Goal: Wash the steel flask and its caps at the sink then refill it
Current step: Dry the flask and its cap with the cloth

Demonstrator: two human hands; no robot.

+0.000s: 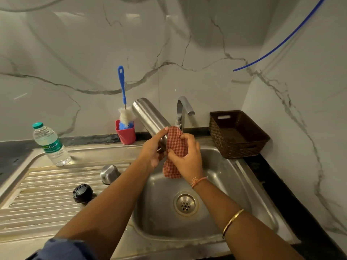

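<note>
Tilting steel flask (148,115): held over the back of the sink basin (225,184), closed end up and to the left toward the wall, lower end hidden under cloth and fingers; just in front of the tap (183,109).
Cloth (175,145): red checked, wrapped round the lower part of the steel flask, loose end hanging down toward the basin.
Left hand (153,149): curled round the steel flask just below the bare steel, thumb laid along its side, touching the edge of the cloth.
Right hand (187,156): closed over the cloth, fingers pinching it against the steel flask; orange thread (198,180) at the wrist, gold bangle (232,221) further up the forearm.
Steel cap (109,173): dome-up on the ribbed drainboard (47,194), just left of the basin, apart from both hands.
Black cap (82,193): on the drainboard, near the steel cap, closer to the camera.
Drain (185,203): in the basin floor, below the hands.
Water bottle (50,145): clear plastic, green lid, upright at the back left of the drainboard.
Red cup (125,135): at the back edge behind the sink, beside the upper part of the steel flask, holding a blue-handled bottle brush (123,94) bristles down.
Brown basket (238,134): woven, on the dark tabletop (276,188) right of the tap, against the marble wall.
Blue tube (281,44): thin, curving across the right wall, well above the basket.
</note>
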